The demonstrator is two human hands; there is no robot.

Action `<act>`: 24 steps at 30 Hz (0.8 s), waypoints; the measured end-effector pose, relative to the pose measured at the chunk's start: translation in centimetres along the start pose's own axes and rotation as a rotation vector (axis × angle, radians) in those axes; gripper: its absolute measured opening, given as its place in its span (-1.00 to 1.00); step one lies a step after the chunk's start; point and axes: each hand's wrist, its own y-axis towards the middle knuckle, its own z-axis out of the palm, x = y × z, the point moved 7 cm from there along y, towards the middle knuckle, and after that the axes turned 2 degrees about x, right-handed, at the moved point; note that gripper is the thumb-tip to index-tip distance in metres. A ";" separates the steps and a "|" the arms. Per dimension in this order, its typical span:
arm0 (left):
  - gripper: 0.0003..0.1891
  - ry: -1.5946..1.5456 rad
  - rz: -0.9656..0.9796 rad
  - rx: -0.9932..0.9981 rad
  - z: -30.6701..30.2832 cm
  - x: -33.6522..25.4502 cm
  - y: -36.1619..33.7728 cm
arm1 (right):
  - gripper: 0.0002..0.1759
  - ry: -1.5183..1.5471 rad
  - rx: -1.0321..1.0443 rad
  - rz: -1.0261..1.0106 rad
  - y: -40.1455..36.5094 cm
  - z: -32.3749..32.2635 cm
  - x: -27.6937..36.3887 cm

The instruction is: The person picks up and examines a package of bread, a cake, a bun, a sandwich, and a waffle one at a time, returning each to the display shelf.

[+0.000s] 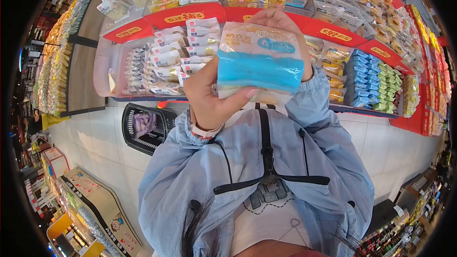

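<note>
Both of my hands hold up a blue-and-white plastic snack packet (260,69) with printed lettering, above the display bins. My left hand (207,90) grips its lower left side, thumb pressed on the face turned to me; a band is on that wrist. Behind the packet's upper right is my right hand (281,21), with its fingers curled at the top edge and partly hidden. Just beyond the packet, white-wrapped snacks (202,40) stand in rows in a bin, and yellow-wrapped ones (335,62) lie to the right.
Red-fronted shelving (188,15) with several kinds of packaged snacks curves ahead. Blue packets (365,78) and green packets (389,83) fill bins at right. A black shopping basket (147,128) holding a purple package (144,123) sits on the tiled floor to my left. Other displays line both sides.
</note>
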 end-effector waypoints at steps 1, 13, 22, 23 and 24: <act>-0.50 0.015 -0.029 -0.012 -0.1 0.1 0.0 | -0.70 -0.141 0.016 -0.047 0.2 -0.4 0.0; -0.39 0.028 -0.264 -0.016 2.0 6.0 1.0 | -0.10 -0.534 0.313 0.156 2.8 -6.5 4.6; -0.59 0.671 0.271 0.201 10.4 15.1 10.3 | -0.08 -1.420 0.158 -0.148 13.7 -21.0 7.9; -0.61 0.718 0.319 0.176 11.7 16.3 12.0 | -0.09 -1.421 0.215 -0.184 14.7 -21.7 7.2; -0.64 0.766 0.368 0.150 12.8 17.3 13.6 | -0.10 -1.459 0.176 -0.167 14.4 -21.2 7.4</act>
